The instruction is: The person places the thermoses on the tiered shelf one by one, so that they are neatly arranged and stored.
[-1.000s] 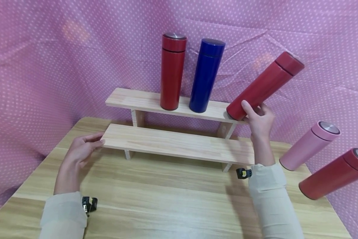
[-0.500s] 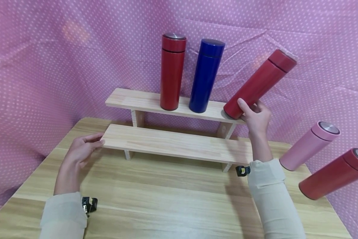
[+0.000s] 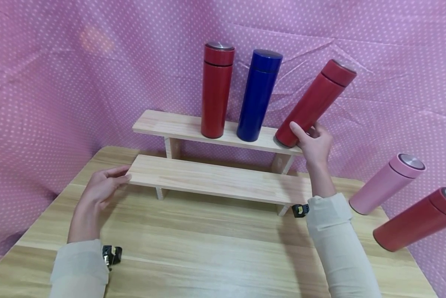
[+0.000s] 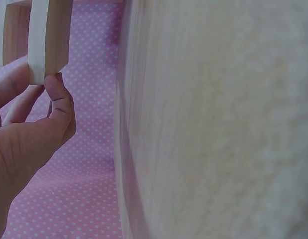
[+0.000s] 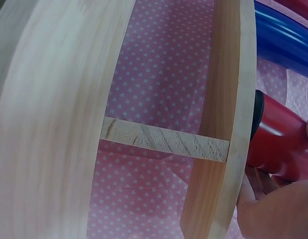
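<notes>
- While I stand near the wood-grain tabletop point(image 3: 193, 256), I see the right hand point(image 3: 317, 142) holding a glossy red cylindrical bottle point(image 3: 314, 103) low on its body. It leans to the right, with its base at the right end of the pale wooden upper board point(image 3: 178, 123); whether the base fully rests there, I cannot tell.
- The left hand point(image 3: 100, 186) pinches the left end of the pale wooden lower board point(image 3: 215, 179).
- By its look, the held bottle should be stiff and hard, probably of metal, and moderately heavy; if it is filled, I cannot know.
- Its smooth coat may slip a little, and I suppose it would dent sooner than break.
- Because the hold is low, the long top could tip; around the middle would balance better, in my judgement.
- Bottles I count five. Three are red: the held one, a red upright bottle with silver lid top point(image 3: 218, 95) on the upper board, and a red bottle at the far right point(image 3: 416, 219) on the tabletop.
- One is a dark blue cylindrical bottle point(image 3: 259, 99), upright between two reds; one is a pale pink cylindrical bottle point(image 3: 384, 186) on the tabletop.
- Boards: two.
</notes>
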The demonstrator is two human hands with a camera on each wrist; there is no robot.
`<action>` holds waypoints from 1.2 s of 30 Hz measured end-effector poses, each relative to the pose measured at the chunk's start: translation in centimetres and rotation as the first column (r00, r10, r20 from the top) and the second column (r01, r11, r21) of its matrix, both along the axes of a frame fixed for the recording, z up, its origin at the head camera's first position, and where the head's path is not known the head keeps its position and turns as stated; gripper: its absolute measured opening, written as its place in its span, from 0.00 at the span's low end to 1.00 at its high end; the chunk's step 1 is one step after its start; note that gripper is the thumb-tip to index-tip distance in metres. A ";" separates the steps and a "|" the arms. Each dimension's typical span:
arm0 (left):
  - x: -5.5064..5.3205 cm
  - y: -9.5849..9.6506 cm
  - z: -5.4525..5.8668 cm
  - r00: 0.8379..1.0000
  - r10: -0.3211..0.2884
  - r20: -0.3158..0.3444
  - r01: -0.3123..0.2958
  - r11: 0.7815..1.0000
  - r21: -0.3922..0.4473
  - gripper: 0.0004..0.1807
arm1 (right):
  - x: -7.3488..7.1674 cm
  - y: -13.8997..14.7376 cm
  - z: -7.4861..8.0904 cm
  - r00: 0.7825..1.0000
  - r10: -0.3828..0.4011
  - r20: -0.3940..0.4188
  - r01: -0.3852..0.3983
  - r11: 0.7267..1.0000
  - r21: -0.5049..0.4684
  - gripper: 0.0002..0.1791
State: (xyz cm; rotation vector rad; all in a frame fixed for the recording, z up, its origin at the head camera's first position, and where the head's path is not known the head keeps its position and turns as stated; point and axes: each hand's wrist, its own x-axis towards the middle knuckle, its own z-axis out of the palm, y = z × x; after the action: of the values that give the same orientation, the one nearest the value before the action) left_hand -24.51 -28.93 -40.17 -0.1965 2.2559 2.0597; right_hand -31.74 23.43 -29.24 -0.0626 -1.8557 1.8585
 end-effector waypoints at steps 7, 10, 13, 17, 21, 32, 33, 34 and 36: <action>-0.1 -0.1 0.0 1.000 0.000 0.007 0.000 0.999 -0.036 0.35 | 0.0 -0.4 0.5 0.999 -0.006 0.054 0.002 0.998 0.069 0.35; -0.2 -0.1 0.0 1.000 -0.001 0.011 0.001 1.000 -0.030 0.35 | -0.1 -0.5 0.6 0.998 0.001 0.058 -0.005 0.997 0.074 0.35; -0.3 -0.2 -0.1 1.000 -0.003 0.010 0.004 1.000 -0.017 0.35 | -0.3 -0.6 0.5 0.999 0.003 0.051 -0.006 0.998 0.070 0.35; -0.3 -0.2 -0.1 1.000 -0.002 0.008 0.002 1.000 -0.020 0.36 | -0.7 -0.8 0.5 0.999 0.000 0.045 -0.003 0.997 0.082 0.34; -0.3 -0.1 -0.1 1.000 0.006 0.005 -0.006 1.000 -0.025 0.36 | -0.9 -0.9 0.6 0.998 -0.024 0.051 0.016 0.987 0.159 0.34; -0.2 -0.1 0.1 1.000 0.010 0.004 -0.010 1.000 0.000 0.36 | -1.7 -1.2 0.4 0.999 -0.032 0.006 0.030 0.977 0.210 0.30; -0.2 -0.1 0.1 1.000 0.011 0.006 -0.011 1.000 -0.001 0.36 | -1.7 -1.2 0.3 1.000 -0.031 0.004 0.030 0.977 0.213 0.29; -0.2 -0.1 0.1 1.000 0.011 0.007 -0.011 1.000 -0.003 0.36 | -1.8 -1.1 0.3 1.000 -0.030 0.004 0.028 0.975 0.220 0.29; -0.2 0.0 0.1 1.000 0.014 0.008 -0.014 1.000 0.000 0.36 | -1.8 -1.1 0.2 1.000 -0.030 0.009 0.027 0.971 0.238 0.30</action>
State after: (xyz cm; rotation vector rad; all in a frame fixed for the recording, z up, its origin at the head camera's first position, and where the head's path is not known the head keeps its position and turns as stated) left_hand -24.69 -28.97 -40.02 -0.2205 2.2555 2.0622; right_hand -33.55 22.33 -29.05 -0.0167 -2.0612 1.6069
